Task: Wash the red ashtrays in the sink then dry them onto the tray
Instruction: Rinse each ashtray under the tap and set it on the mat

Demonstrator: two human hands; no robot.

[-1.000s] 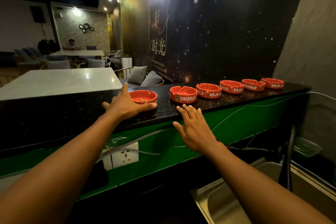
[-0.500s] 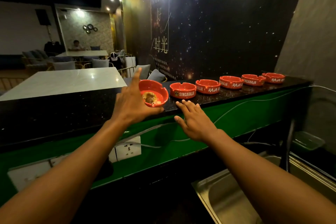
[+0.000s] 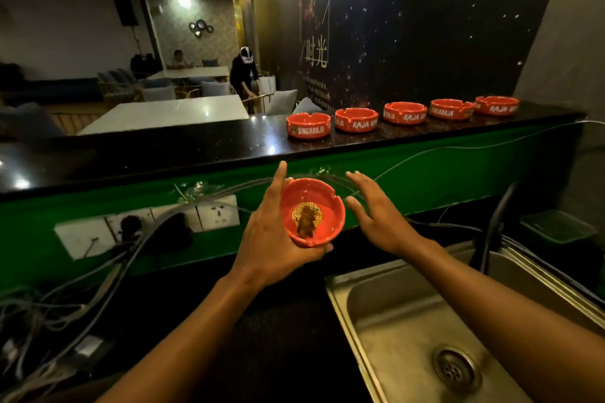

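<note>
Red ashtray (image 3: 313, 212) with a brown clump of residue in its bowl sits tilted toward the camera in the left hand (image 3: 271, 232), thumb up along its left rim and fingers curled beneath, held in the air in front of the green panel and below the black table (image 3: 196, 147). Right hand (image 3: 376, 209) hovers just beside its right rim, fingers spread and empty, not quite touching. The steel sink (image 3: 409, 321) lies lower and to the right, on the right hand's side, so the dish has to travel down and rightward to reach it. Five more ashtrays (image 3: 403, 113) stand in a row on the table top, well apart from both hands. Half a second earlier the ashtray was only just lifted at the table's edge with the right hand resting on that edge; now it has come down and closer, and the right hand has left the table to meet it.
</note>
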